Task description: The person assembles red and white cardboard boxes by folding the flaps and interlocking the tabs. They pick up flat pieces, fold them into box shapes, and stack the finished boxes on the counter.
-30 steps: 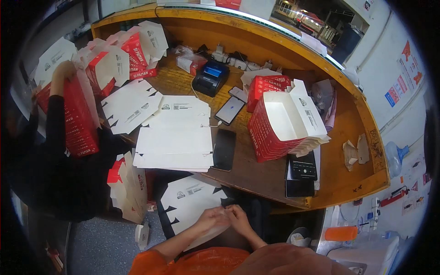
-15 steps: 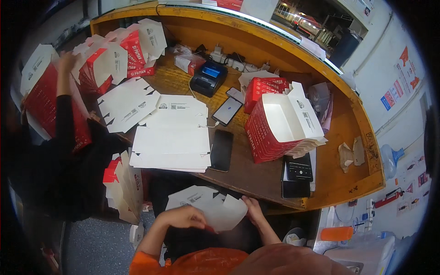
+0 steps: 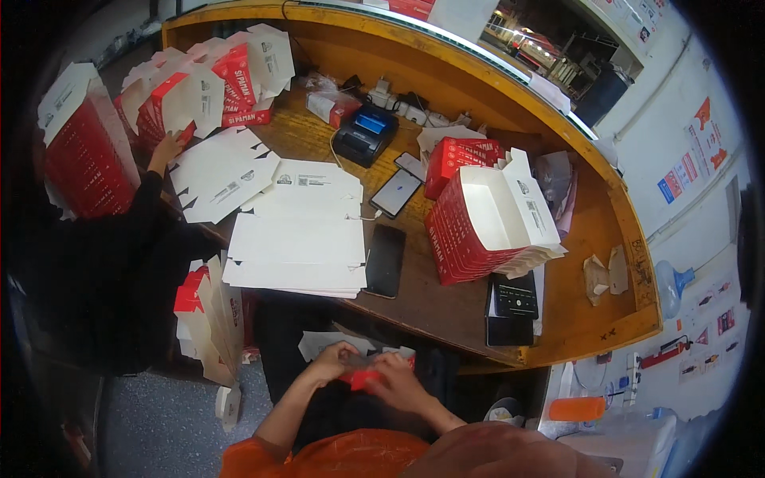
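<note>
Below table edge: left hand (image 3: 333, 362), right hand (image 3: 396, 378) together; both clamped on folded red-white carton (image 3: 362, 374).

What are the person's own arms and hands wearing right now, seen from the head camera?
Both forearms come in bare from the lower edge. The left hand and the right hand wear no gloves, and no ring or watch can be made out. An orange garment covers the upper arms and body; its sleeves end above the elbows.
</note>
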Demonstrator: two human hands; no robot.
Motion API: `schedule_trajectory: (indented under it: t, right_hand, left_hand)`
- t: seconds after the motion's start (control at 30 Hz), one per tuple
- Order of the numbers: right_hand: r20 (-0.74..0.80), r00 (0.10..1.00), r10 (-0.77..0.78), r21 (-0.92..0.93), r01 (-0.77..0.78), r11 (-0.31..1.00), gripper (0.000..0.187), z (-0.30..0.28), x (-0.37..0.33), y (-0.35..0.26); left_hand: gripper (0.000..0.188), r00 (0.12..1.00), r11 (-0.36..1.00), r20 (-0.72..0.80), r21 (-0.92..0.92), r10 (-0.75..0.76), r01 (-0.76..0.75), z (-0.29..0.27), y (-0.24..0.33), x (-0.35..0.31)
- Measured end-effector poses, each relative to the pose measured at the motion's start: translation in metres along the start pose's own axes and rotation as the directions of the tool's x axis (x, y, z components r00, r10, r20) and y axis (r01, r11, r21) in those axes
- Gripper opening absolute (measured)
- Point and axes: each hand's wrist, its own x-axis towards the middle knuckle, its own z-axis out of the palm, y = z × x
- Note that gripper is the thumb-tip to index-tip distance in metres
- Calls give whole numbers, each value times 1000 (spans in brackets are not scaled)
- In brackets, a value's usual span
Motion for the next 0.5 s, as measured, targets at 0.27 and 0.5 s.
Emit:
schedule_trajectory:
  t: [0.27, 0.5]
  right_hand:
    - [-157, 975, 157, -10, -160, 987, 19, -17, 17, -3]
    - [229, 869, 438, 219, -484, 847, 15, -13, 16, 12]
  left_hand:
    - [39, 940, 923, -142, 282, 310, -262, 15, 46, -31]
    - [25, 866, 774, -93, 503, 491, -385, 40, 90, -36]
